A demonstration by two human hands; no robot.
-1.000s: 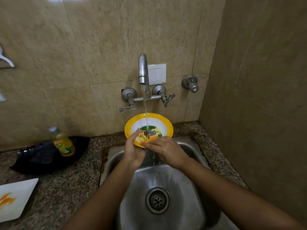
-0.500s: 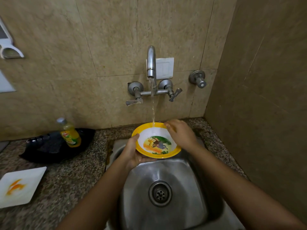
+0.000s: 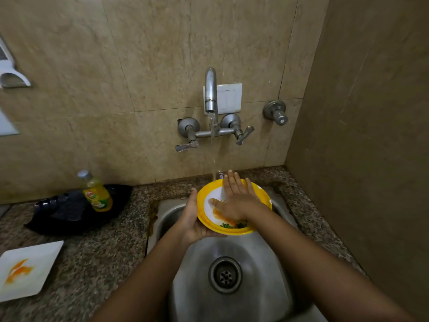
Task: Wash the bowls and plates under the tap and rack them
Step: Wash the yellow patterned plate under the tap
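A yellow-rimmed bowl [image 3: 206, 219] with a printed white centre is held over the steel sink [image 3: 262, 282], below the tap [image 3: 210, 89]. My left hand [image 3: 192, 219] grips the bowl from underneath at its left rim. My right hand [image 3: 234, 201] lies flat inside the bowl, fingers spread and pointing toward the wall, hiding most of the picture. Water runs from the tap and lands at the bowl's far rim by my fingertips. A white square plate [image 3: 25, 270] with orange smears lies on the counter at the left.
A yellow dish-soap bottle [image 3: 96, 194] stands on a black tray [image 3: 69, 212] on the speckled granite counter [image 3: 102, 263] left of the sink. Tap levers [image 3: 186, 146] and a separate valve [image 3: 277, 115] stick out from the tiled wall. A side wall closes the right.
My right hand has left the bowl's far rim and now lies flat inside it. The bowl has tipped from facing me to nearly level, still in my left hand.
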